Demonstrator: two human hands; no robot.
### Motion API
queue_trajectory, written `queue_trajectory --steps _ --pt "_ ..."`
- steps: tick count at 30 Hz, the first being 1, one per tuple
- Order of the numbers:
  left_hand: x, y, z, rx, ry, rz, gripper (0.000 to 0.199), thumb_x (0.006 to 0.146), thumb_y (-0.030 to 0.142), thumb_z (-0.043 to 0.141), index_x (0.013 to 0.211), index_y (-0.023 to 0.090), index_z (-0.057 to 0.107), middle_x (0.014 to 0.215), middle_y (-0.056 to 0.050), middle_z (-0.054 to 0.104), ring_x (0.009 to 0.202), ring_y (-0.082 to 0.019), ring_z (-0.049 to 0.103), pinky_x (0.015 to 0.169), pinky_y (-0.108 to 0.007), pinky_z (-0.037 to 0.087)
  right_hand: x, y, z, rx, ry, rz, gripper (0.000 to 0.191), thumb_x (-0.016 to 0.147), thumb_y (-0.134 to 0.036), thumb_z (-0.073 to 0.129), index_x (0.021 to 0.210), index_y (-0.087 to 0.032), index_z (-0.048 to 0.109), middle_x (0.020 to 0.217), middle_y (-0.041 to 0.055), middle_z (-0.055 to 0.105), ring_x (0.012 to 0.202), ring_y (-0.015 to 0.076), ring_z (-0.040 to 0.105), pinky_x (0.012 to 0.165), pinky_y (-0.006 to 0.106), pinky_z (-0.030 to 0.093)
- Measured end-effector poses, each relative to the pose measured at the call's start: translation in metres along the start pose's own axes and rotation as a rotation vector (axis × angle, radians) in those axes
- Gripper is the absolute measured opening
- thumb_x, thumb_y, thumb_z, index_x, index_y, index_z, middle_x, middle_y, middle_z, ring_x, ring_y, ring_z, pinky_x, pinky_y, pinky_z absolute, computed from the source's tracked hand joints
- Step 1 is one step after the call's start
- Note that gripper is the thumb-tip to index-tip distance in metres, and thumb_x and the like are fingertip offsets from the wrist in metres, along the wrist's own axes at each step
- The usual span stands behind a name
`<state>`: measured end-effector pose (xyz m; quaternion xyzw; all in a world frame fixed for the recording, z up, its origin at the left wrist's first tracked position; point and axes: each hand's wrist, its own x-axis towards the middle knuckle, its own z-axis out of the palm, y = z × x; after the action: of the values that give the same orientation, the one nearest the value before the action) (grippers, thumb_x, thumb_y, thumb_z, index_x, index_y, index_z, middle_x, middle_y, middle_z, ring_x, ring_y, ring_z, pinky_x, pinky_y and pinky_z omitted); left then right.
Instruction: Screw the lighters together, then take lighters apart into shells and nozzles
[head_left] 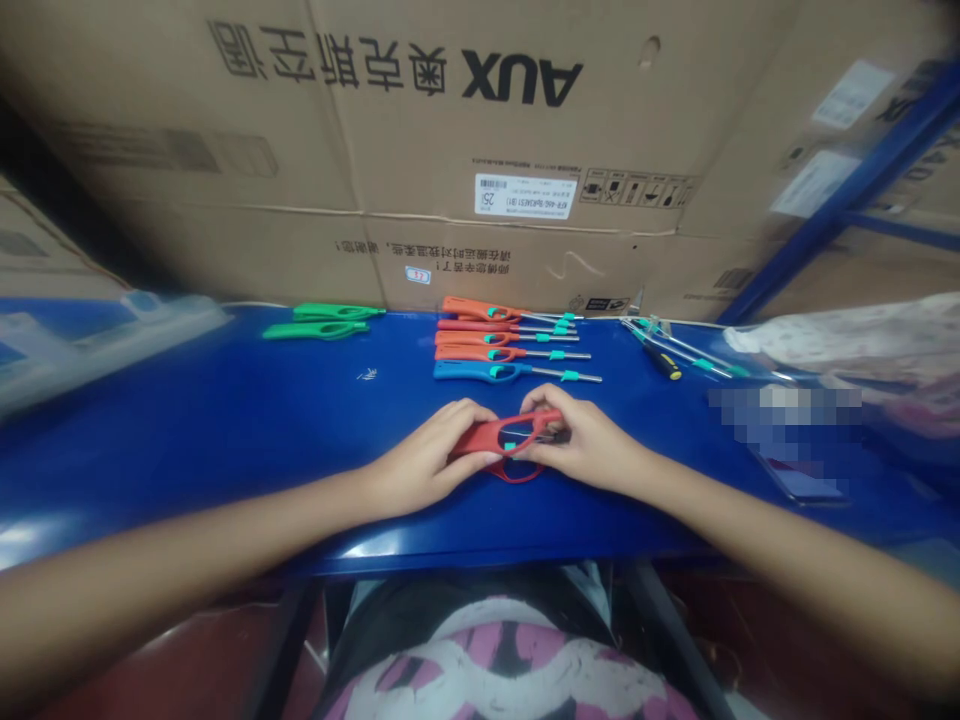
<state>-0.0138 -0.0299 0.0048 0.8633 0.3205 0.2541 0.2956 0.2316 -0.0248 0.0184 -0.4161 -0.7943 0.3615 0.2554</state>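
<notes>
A red lighter casing [480, 437] is held near the front edge of the blue table, with a teal piece showing in its oval opening. My left hand [427, 455] grips its wide end between thumb and fingers. Pinched around the narrow end is my right hand [581, 440]; part of a thin metal piece shows there. A second red loop hangs just below the casing. Beyond my hands lies a stack of finished-looking lighters with metal rods: a blue one [480, 371] nearest, orange and red ones [465, 338] behind it.
Two green casings [315, 330] lie at the back left, near small pins [367, 375]. Metal rods [694, 355] and a black-yellow screwdriver [661, 358] are at the back right. A large carton [405, 130] stands behind the table [225, 430]. A phone [802, 478] and cloth [840, 330] lie right.
</notes>
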Motion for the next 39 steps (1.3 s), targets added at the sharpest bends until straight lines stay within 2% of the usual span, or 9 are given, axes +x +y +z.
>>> queue_trajectory --steps 2,5,9,14,19,27,32,35,39 --pt "-0.001 -0.001 0.001 -0.094 0.038 -0.037 0.027 0.1 0.037 0.05 0.121 0.021 0.048 0.115 -0.006 0.059 0.103 -0.018 0.058 0.093 -0.033 0.047 0.001 -0.002 -0.002 -0.06 0.012 -0.038 0.021 0.09 -0.04 0.063 0.094 -0.018 0.061 0.081 0.001 0.068 0.067 0.0127 0.06 0.064 0.025 0.045" --pt "-0.003 -0.004 0.002 -0.248 0.128 -0.092 0.027 0.099 0.036 0.05 0.121 0.021 0.043 0.11 -0.005 0.058 0.095 -0.016 0.059 0.086 -0.031 0.049 0.002 -0.006 -0.004 -0.173 -0.002 -0.121 0.022 0.094 -0.03 0.057 0.081 -0.017 0.067 0.077 0.0029 0.069 0.07 0.0132 0.061 0.067 0.025 0.044" --pt "-0.001 -0.007 -0.004 -0.296 0.265 -0.116 0.022 0.095 0.031 0.054 0.112 0.02 0.043 0.091 0.001 0.054 0.078 -0.012 0.054 0.072 -0.025 0.047 0.002 -0.008 -0.005 -0.223 -0.023 -0.126 0.022 0.096 -0.024 0.054 0.081 -0.016 0.069 0.08 0.0046 0.07 0.073 0.0138 0.062 0.07 0.025 0.044" --pt "0.005 -0.007 -0.016 0.05 0.058 -0.063 0.021 0.082 0.035 0.07 0.088 0.017 0.06 0.082 0.0 0.056 0.074 -0.014 0.053 0.067 -0.025 0.043 0.003 -0.007 -0.007 -0.321 -0.117 -0.128 0.023 0.09 -0.038 0.065 0.083 -0.016 0.066 0.076 0.002 0.064 0.069 0.0137 0.056 0.064 0.026 0.041" --pt "0.007 -0.013 -0.017 0.045 -0.052 -0.016 0.016 0.087 0.031 0.064 0.086 0.015 0.067 0.088 -0.004 0.062 0.079 -0.016 0.06 0.072 -0.027 0.047 0.004 -0.01 -0.003 -0.381 -0.182 -0.146 0.019 0.093 -0.035 0.061 0.093 -0.017 0.068 0.083 0.0025 0.063 0.073 0.0139 0.057 0.067 0.025 0.04" --pt "0.004 -0.011 -0.024 0.136 -0.009 0.076 0.011 0.087 0.014 0.054 0.092 0.016 0.064 0.089 -0.005 0.061 0.082 -0.016 0.058 0.072 -0.026 0.046 0.006 -0.01 -0.007 -0.318 -0.045 -0.156 0.023 0.091 -0.025 0.06 0.07 -0.018 0.055 0.064 -0.0035 0.053 0.059 0.0097 0.045 0.058 0.023 0.032" --pt "0.007 -0.015 -0.034 0.192 0.09 0.017 0.011 0.088 0.023 0.059 0.08 0.015 0.062 0.079 -0.002 0.058 0.073 -0.015 0.055 0.065 -0.025 0.043 0.004 -0.002 -0.022 -0.259 0.016 -0.126 0.027 0.092 -0.03 0.058 0.068 -0.019 0.051 0.061 -0.0051 0.046 0.057 0.0094 0.041 0.056 0.023 0.032" --pt "0.009 -0.017 -0.035 0.073 0.173 -0.091 0.024 0.086 0.038 0.065 0.085 0.015 0.068 0.084 -0.003 0.063 0.075 -0.016 0.059 0.068 -0.026 0.046 -0.002 -0.003 -0.027 -0.227 -0.046 -0.156 0.025 0.095 -0.034 0.056 0.075 -0.019 0.055 0.071 -0.0019 0.052 0.067 0.0113 0.048 0.064 0.024 0.04" --pt "0.013 -0.011 -0.027 -0.19 0.168 -0.21 0.032 0.082 0.046 0.069 0.094 0.016 0.071 0.095 -0.005 0.073 0.087 -0.02 0.067 0.079 -0.03 0.053 -0.008 -0.016 -0.012 -0.304 -0.225 -0.193 0.019 0.098 -0.038 0.052 0.099 -0.022 0.063 0.11 0.0045 0.058 0.089 0.0145 0.058 0.081 0.028 0.045"
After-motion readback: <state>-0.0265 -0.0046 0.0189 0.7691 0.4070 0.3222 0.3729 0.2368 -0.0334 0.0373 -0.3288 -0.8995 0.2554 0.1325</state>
